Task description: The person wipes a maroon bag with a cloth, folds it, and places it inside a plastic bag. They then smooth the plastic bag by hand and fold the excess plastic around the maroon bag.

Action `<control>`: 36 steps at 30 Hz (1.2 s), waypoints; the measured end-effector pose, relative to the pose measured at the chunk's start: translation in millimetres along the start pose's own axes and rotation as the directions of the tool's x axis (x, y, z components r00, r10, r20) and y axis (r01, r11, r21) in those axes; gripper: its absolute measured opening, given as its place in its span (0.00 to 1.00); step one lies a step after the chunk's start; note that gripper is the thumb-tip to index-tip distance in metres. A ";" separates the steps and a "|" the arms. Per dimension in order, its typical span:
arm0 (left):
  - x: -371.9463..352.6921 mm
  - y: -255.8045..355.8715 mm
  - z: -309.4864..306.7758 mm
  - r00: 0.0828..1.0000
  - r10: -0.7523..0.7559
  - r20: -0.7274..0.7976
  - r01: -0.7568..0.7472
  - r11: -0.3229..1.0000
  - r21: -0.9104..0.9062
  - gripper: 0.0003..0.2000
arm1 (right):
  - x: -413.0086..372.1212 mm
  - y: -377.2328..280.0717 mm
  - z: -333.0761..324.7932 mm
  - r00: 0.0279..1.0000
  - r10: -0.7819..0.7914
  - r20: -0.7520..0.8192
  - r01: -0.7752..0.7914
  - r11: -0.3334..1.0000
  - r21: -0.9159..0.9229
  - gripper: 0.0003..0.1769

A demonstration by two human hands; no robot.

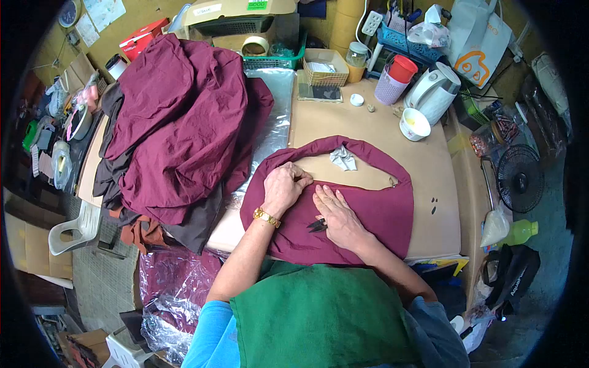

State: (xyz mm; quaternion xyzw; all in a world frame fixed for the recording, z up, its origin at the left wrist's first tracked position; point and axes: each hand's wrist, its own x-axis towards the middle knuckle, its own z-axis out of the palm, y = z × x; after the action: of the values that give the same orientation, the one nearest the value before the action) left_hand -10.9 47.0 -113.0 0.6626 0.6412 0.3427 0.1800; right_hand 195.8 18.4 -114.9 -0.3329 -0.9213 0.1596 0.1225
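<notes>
A maroon fabric bag (368, 224) with a wide looped strap lies flat on the table in front of me. My left hand (285, 189), with a gold watch on the wrist, pinches the bag's upper edge near the left end of the opening. Fingers outstretched, my right hand (337, 216) rests on the bag just below that edge. Dark thread snips (317, 226) stick out from under its thumb side, tucked in the hand; their handles are hidden. Inside the strap loop lies a crumpled pale scrap (343, 158).
A tall heap of maroon fabric pieces (178, 122) stands on the left, over dark cloth. Along the back are a green basket (270, 62), a wicker basket (325, 67), a red cup (402, 69), an electric kettle (434, 87) and a white bowl (415, 126). A black fan (520, 178) stands right.
</notes>
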 end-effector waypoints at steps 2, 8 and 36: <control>-3.6 -0.2 3.1 0.998 0.018 -0.062 -0.017 1.000 0.004 0.06 | -0.4 0.4 0.2 1.000 0.002 -0.001 -0.002 1.000 -0.001 0.29; -10.0 -8.2 13.3 0.958 0.193 -0.211 -0.183 0.981 0.066 0.04 | -0.6 -2.4 -3.8 1.000 -0.004 -0.005 0.004 1.000 0.000 0.28; -9.4 -8.5 -8.0 1.000 -0.009 -0.008 0.007 0.972 -0.235 0.17 | 102.2 29.8 -24.7 0.951 0.305 -0.051 -0.270 0.900 0.341 0.11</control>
State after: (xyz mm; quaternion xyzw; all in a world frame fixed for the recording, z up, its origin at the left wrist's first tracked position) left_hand -21.9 37.2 -115.2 0.6326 0.5994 0.4185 0.2558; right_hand 144.7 112.0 -91.2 -0.4477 -0.8146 0.3105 0.1988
